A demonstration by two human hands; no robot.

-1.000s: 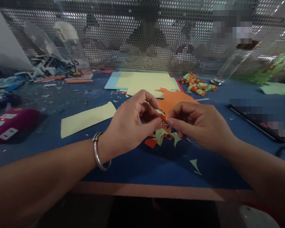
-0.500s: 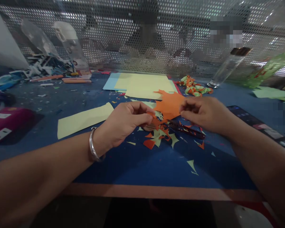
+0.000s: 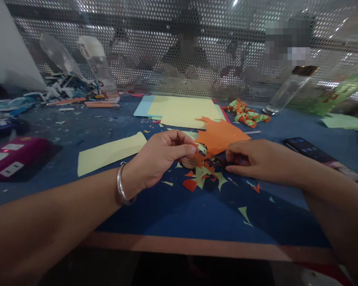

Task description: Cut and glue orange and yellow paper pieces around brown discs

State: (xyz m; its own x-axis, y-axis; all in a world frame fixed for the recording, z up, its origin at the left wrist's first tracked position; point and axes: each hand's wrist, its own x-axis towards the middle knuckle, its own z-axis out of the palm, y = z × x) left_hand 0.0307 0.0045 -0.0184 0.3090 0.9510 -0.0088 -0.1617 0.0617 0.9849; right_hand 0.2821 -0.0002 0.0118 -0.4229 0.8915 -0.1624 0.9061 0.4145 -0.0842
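Observation:
My left hand point(image 3: 167, 155), a silver bangle at its wrist, pinches a small orange paper piece point(image 3: 199, 158) between thumb and fingers. A larger orange paper sheet point(image 3: 223, 137) with a jagged, cut-away edge lies just beyond. My right hand point(image 3: 250, 161) is closed at the near side of that sheet, around a dark slim tool point(image 3: 219, 162). Most of the tool is covered by the fingers, so its kind is unclear. Below and between the hands are green and orange paper scraps point(image 3: 201, 176). A round tan object point(image 3: 189, 162) is partly hidden by the left fingers.
Yellow sheets point(image 3: 185, 111) are stacked at the back, and a pale yellow strip point(image 3: 111, 154) lies left. Curled paper pieces point(image 3: 246, 113) sit back right, near a glass bottle point(image 3: 289, 91). A phone point(image 3: 319, 157) lies right; a magenta power strip point(image 3: 20, 157) is at far left.
My right hand has moved down from the edge of the large orange sheet and closed on the dark tool that lay on the table. The left hand still pinches the orange piece.

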